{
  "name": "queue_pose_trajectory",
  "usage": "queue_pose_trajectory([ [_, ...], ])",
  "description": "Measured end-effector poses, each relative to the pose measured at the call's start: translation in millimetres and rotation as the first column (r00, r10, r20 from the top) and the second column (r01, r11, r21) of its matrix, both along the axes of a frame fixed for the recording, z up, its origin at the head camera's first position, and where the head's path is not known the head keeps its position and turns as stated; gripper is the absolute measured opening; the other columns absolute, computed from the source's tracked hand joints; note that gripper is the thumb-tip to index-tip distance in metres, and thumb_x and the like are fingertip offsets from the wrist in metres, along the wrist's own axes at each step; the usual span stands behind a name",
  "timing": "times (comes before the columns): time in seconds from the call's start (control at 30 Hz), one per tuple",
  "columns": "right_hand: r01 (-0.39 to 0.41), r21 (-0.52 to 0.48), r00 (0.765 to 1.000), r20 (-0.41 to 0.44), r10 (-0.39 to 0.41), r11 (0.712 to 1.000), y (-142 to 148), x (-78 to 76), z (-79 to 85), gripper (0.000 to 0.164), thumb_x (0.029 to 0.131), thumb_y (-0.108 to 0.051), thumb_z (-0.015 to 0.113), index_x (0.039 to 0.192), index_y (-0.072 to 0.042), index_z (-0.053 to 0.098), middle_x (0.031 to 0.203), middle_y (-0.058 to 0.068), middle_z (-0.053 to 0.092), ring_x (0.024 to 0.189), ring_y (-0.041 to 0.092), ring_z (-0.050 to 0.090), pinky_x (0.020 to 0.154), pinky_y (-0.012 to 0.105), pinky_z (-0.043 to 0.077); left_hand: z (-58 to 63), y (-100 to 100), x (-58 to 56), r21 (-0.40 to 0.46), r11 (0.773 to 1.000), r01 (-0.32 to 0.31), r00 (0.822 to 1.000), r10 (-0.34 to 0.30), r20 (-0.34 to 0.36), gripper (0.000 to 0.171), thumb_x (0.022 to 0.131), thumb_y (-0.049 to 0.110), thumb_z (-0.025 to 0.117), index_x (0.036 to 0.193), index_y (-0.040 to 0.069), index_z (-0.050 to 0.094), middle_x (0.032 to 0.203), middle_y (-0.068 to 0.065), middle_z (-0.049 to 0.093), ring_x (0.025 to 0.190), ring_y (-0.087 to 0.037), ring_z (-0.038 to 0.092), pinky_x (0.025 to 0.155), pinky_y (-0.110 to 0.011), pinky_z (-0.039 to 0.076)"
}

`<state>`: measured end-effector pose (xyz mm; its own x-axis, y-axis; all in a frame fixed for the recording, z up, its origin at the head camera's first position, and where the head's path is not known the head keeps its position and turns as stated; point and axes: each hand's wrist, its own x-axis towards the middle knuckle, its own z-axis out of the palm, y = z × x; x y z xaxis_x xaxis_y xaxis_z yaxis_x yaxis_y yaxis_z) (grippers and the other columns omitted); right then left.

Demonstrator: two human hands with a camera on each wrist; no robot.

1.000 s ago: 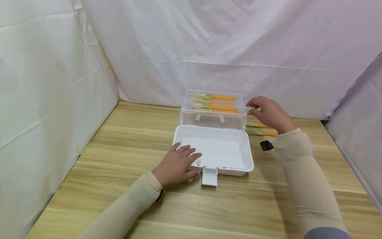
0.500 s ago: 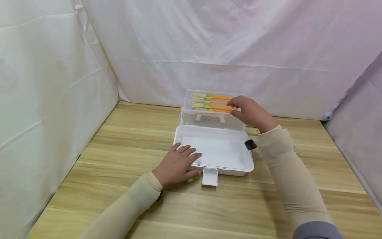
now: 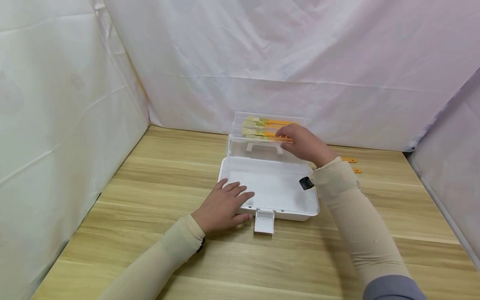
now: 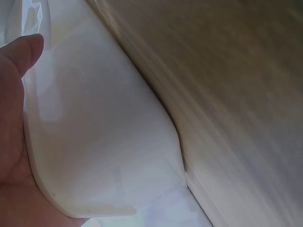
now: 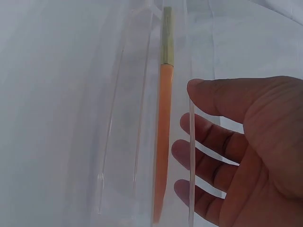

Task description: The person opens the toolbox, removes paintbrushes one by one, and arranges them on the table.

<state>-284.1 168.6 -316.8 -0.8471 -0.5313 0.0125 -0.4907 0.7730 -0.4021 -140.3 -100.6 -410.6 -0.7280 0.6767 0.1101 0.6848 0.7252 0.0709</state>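
Observation:
A white plastic box [image 3: 277, 187] stands on the table, its latch [image 3: 264, 223] hanging down in front. Raised at its back is a clear plastic tray or lid section [image 3: 237, 132] in which several paintbrushes [image 3: 258, 121] with orange handles lie. My left hand [image 3: 225, 207] rests on the front left rim, fingers spread; its thumb [image 4: 31, 49] lies near the rim in the left wrist view. My right hand [image 3: 305, 143] is over the brush handles, loosely bent. In the right wrist view its fingers show through a clear wall, apart from the visible paintbrush [image 5: 163, 118].
Two more orange brush handles [image 3: 350, 160] show on the wooden table [image 3: 168, 166] right of the box, partly hidden by my right wrist. A white cloth [image 3: 270, 62] hangs behind, with more cloth at both sides.
My right hand has moved left from beside the clear section to over the brush handles, uncovering handle ends on the table. My left hand has stayed still.

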Motion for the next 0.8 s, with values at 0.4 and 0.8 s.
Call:
queue_pose_trajectory([
  [0.4, -0.001, 0.008, 1.000, -0.001, 0.001, 1.000, -2.4, -4.4, -8.5, 0.032, 0.094, -0.007, 0.066, 0.126, -0.001, 0.062, 0.121, 0.016, 0.062, 0.107, 0.032, 0.057, 0.096, 0.050, 0.046, -0.3, 1.2, 2.0, 0.014, 1.000, 0.005, 1.000, -0.005, -0.019, 0.059, 0.095, 0.059, 0.055, 0.140, 0.021, 0.056, 0.137, -0.006, 0.059, 0.132, -0.027, 0.049, 0.111, -0.056, 0.028],
  [0.8, 0.018, 0.030, 1.000, -0.006, -0.017, 0.999, -4.3, -1.9, -8.6, 0.030, 0.095, -0.008, 0.065, 0.124, 0.000, 0.064, 0.117, 0.016, 0.063, 0.106, 0.032, 0.056, 0.094, 0.049, 0.046, 0.0, 2.0, 3.6, 0.014, 1.000, 0.000, 1.000, 0.000, -0.006, 0.059, 0.095, 0.058, 0.055, 0.141, 0.022, 0.055, 0.138, -0.006, 0.059, 0.133, -0.027, 0.048, 0.111, -0.056, 0.027],
])
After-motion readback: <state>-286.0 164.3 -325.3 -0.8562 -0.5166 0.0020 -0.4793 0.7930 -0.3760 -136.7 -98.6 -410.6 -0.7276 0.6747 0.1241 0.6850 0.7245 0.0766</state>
